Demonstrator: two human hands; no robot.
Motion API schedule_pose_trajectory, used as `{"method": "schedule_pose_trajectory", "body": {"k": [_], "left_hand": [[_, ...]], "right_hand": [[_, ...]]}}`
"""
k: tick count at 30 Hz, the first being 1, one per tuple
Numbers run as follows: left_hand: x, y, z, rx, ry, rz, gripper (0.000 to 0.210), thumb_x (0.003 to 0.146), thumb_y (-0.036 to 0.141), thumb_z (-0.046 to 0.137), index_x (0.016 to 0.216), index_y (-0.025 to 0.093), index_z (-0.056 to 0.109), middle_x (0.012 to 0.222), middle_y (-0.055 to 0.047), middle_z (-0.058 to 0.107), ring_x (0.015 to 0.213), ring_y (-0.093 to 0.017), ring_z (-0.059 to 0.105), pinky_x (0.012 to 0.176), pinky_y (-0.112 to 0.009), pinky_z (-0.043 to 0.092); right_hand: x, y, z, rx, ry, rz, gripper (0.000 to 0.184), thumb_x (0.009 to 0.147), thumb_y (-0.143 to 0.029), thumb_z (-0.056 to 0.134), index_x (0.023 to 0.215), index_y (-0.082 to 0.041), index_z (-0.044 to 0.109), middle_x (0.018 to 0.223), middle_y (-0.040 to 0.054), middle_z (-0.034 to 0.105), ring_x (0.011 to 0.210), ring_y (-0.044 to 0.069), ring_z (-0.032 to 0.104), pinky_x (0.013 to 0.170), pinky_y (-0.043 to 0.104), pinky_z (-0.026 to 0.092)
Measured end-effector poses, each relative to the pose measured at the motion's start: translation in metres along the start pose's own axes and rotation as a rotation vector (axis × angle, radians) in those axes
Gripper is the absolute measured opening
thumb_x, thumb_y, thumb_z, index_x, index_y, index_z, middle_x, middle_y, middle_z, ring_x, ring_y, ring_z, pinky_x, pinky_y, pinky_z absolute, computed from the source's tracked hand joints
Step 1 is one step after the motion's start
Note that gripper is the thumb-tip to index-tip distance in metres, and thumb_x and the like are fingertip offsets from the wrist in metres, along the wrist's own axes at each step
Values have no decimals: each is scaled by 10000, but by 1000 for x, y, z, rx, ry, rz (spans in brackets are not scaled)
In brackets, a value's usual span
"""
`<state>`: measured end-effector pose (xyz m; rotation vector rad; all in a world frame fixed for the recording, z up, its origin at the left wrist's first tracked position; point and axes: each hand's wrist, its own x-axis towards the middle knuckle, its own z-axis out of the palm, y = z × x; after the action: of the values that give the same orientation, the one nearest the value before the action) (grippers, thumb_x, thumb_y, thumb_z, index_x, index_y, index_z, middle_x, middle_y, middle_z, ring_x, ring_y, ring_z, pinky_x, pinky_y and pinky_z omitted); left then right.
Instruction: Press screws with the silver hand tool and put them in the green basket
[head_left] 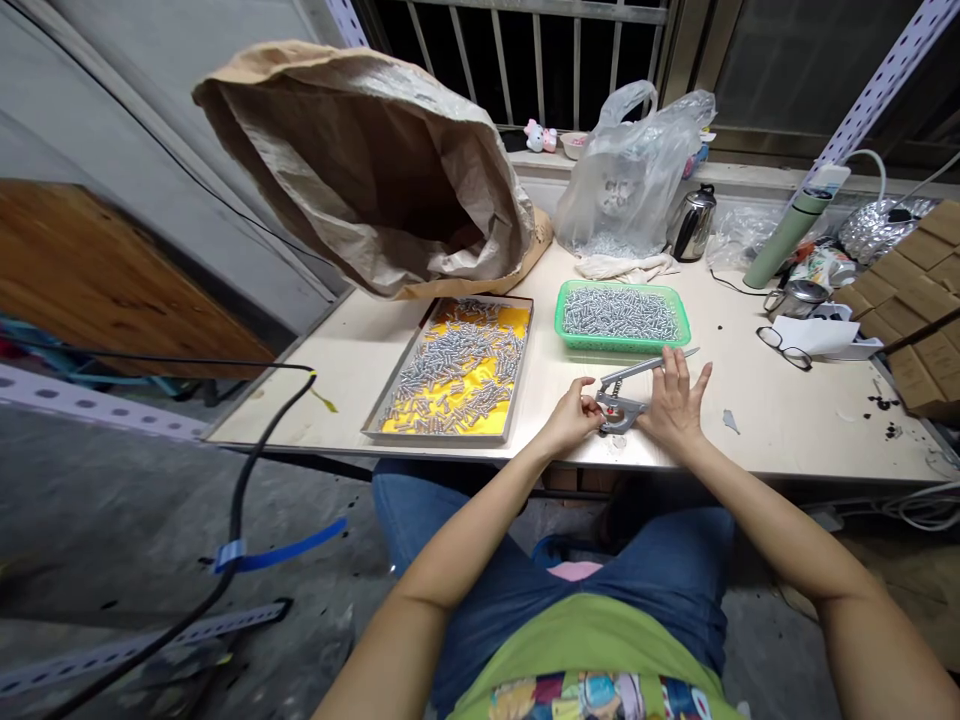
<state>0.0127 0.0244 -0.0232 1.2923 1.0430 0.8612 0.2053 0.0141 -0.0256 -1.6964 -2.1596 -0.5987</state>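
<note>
Grey lever tool (628, 413) at the bunched left hand (572, 416), pinched object unclear; right hand (673, 405) spread against the lever (637, 370).

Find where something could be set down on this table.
Bare: table left of the shallow tray; a strip between tray and green basket; between basket and glasses, bar a dark speck. Crowded: back right, with green bottle, cup and cartons; front middle, with left hand, right hand and metal tool.
</note>
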Motion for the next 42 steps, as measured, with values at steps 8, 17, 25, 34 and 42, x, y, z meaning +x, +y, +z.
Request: {"method": "schedule_pose_trajectory", "body": {"k": [8,17,25,34,42], "left_hand": [[2,17,-4,179,-87,-16,883,580,81,757,1359,91,342,749,-22,670,676,-153,616,656,-258,445],[-2,15,-3,242,-111,10,946,608,107,751,1433,80,289,808,-51,691,718,-158,625,684,-267,460],[-3,5,-4,115,-147,4,1023,603,108,763,1469,83,219,730,-8,660,628,-118,597,633,-240,445],[-5,4,-4,58,-137,-62,1034,584,59,762,1465,81,222,737,-10,657,662,-125,614,652,-247,466],[-7,2,-11,-134,-11,-112,1053,549,171,857,1436,99,293,669,33,620,656,-135,623,671,-259,487]], "right_hand": [[3,-6,-2,-23,3,-30,560,823,-338,447,1292,-32,421,1526,269,250,1453,326,43,1106,674,-127],[-3,-8,-5,-32,-20,-15,580,822,-347,432,1281,7,398,1532,305,189,1459,322,-39,1084,674,-160],[-4,-6,-5,-46,-12,-42,580,833,-422,440,1257,-27,456,1472,275,325,1437,350,87,1096,644,-183],[-4,-1,-4,-46,31,-87,401,844,-390,452,1084,-92,571,1295,232,520,1286,359,345,1118,652,-8],[8,-1,-14,-16,-193,-85,436,845,-400,474,1109,-64,563,938,171,649,882,262,535,802,375,395]]}}
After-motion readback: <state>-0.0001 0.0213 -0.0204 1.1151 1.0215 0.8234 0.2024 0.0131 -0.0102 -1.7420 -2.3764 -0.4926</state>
